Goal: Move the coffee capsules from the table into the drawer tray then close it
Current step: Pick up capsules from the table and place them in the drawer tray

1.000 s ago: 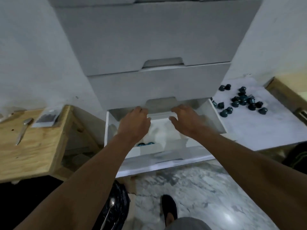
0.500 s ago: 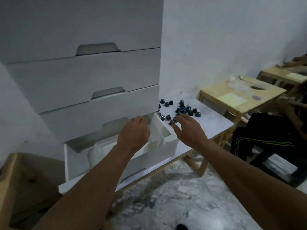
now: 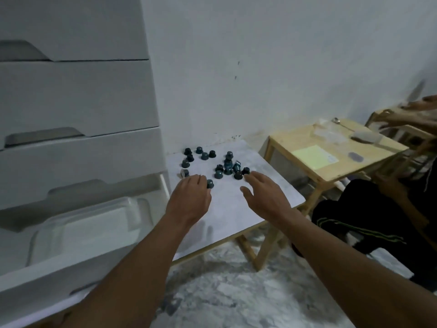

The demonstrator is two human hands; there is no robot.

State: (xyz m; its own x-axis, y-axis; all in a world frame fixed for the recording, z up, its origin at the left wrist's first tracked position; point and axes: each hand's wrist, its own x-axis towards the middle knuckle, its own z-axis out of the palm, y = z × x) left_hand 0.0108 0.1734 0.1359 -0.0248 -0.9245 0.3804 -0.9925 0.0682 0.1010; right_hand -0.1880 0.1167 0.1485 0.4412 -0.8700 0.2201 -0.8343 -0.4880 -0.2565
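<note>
Coffee capsules (image 3: 227,165), dark teal and domed, being reached for on white-topped table (image 3: 228,209), nearest one (image 3: 209,183) perhaps being touched by curled left hand (image 3: 189,197), grip unclear, right hand (image 3: 262,195) being held spread, empty.

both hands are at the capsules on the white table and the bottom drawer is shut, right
Not quite: the bottom drawer is open, with its clear tray in sight, as the head view shows. The left hand and right hand are indeed at the coffee capsules on the white table.

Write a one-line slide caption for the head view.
Left hand and right hand reach for coffee capsules scattered on the white table, beside the open drawer and its tray.
</note>
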